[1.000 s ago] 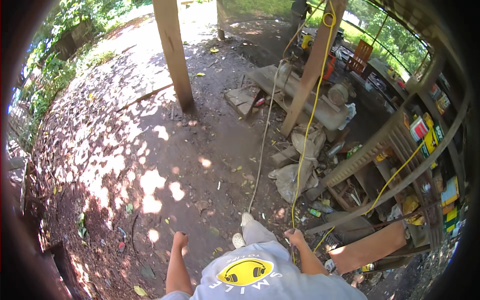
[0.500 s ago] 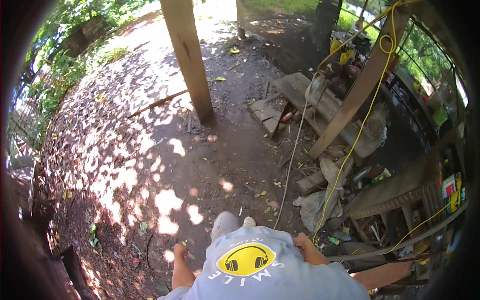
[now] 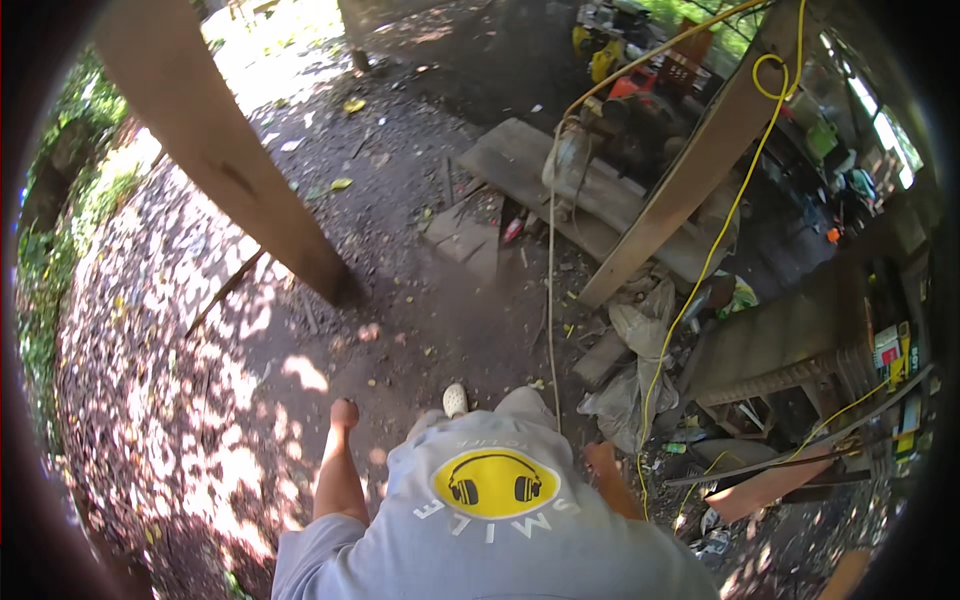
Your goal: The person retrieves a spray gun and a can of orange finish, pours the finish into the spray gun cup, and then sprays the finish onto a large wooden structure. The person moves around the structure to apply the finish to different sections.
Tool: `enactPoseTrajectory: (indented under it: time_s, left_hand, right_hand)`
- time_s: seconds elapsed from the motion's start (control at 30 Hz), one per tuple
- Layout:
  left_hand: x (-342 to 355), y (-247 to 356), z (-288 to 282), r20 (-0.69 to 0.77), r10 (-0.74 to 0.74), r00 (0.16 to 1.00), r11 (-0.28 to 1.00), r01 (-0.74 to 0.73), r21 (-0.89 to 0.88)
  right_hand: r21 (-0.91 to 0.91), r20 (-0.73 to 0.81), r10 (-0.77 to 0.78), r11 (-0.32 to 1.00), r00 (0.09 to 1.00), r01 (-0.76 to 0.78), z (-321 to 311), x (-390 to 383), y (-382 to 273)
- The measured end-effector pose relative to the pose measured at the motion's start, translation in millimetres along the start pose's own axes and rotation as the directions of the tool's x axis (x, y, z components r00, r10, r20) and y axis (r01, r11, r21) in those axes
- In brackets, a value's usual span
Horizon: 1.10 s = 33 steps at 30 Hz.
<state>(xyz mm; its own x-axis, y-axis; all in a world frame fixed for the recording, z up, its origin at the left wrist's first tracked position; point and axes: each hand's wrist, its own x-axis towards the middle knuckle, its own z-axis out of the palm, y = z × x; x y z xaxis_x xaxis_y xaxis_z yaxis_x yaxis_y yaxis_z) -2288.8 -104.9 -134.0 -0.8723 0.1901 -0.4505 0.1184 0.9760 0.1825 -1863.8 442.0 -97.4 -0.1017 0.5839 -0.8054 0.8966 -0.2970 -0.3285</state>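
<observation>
Left hand has swung forward; it and right hand curl, contents unclear, left of yellow cord, likely light, pliable, grippable midway.

We see a soft grey cloth T-shirt bearing a bright yellow oval print with black headphones drawn on it and white lettering around it. Below it we make out a cream-coloured rounded shoe. We note a thin, vivid yellow cord and a dull beige rope. Two squared wooden posts, one at left and one at right, look brown, the left one darkly streaked. The dark grey-brown earth ground is dappled white at left. We also find a pale grey crumpled sack, an orange-brown flat board and green foliage.
</observation>
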Motion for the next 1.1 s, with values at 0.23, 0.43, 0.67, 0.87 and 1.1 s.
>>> enactPoseTrajectory:
  time_s: [0.23,0.43,0.67,0.87,1.1]
  left_hand:
    - [203,209,-155,-0.08,0.203,0.976,0.966,-0.213,-0.147]
    - [306,309,-155,0.127,0.244,0.961,0.969,-0.248,0.016]
    - [392,409,-183,0.192,0.266,0.945,0.945,-0.217,-0.244]
    - [512,614,-277,-0.044,0.718,0.695,0.696,-0.718,0.011]
    - [660,891,-287,-0.235,0.784,0.574,0.548,-0.819,-0.17]
  right_hand:
    - [-0.241,-0.287,-0.098,0.97,0.953,0.027,64,-9,-73]
    - [-0.163,0.025,0.128,0.979,0.991,-0.122,61,-13,-168]
    - [0.023,-0.106,0.454,0.891,0.885,-0.454,79,190,-88]
    - [-0.107,-0.384,0.134,0.976,0.913,-0.188,36,60,-322]
    - [0.091,-0.353,0.347,0.937,0.869,-0.337,90,20,-413]
